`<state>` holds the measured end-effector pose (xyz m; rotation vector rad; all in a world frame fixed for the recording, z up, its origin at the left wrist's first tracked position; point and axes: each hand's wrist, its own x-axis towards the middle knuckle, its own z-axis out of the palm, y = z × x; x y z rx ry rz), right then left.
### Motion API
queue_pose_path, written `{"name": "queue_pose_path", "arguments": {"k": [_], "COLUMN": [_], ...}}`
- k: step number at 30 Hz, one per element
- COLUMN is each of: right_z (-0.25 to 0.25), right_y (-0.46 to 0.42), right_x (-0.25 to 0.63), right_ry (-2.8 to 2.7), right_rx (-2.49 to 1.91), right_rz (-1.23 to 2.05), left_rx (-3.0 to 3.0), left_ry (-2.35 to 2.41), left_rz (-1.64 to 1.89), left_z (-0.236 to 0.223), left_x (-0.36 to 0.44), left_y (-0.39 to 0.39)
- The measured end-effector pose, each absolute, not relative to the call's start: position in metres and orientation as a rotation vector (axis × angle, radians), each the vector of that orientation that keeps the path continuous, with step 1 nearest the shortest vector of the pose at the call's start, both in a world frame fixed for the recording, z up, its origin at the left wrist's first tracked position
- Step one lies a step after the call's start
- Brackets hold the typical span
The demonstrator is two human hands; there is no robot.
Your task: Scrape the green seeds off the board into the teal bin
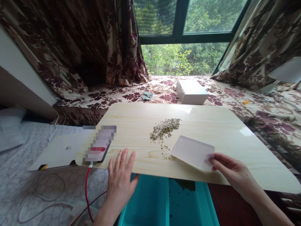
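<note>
Wood-grain bench (141, 119) by a window (188, 37), with small beads and two hands over it

Trees show through the window, between patterned curtains (124, 44). On the floral window seat (162, 91) sit a white box (192, 92) and a crumpled gray-green cloth (147, 95). Small greenish-brown beads (166, 129) lie in a loose heap near the middle of the bench, a few scattered toward the near edge. The right hand (231, 169) grips a thin white rectangular sheet (194, 152) by its right end, thumb and fingers closed on it; its left end is just beside the stray beads. The left hand (122, 175) is open, palm down, fingers spread at the near edge, holding nothing. Left of it lies a phone (101, 146), partly pixelated, with a red cable (86, 188). Below the near edge is a divided teal bin (150, 201), dark bits in its right compartment.
</note>
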<state>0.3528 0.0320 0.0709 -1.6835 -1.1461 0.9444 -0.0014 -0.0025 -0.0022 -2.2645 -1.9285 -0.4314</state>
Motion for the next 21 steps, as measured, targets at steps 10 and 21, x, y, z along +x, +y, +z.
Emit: {"name": "queue_pose_path", "arguments": {"k": [10, 21], "right_z": [0.078, 0.085], "right_y": [0.04, 0.043], "right_x": [0.326, 0.32], "right_ry": [-1.278, -1.156], "right_rx": [-1.549, -1.605], "right_rz": [1.021, 1.004], "left_rx": [-2.257, -2.266], "left_ry": [-1.906, -1.923], "left_rz": [-0.413, -0.406], "left_z": [-0.001, 0.002], "left_x": [-0.001, -0.001], "left_y": [-0.002, -0.003]}}
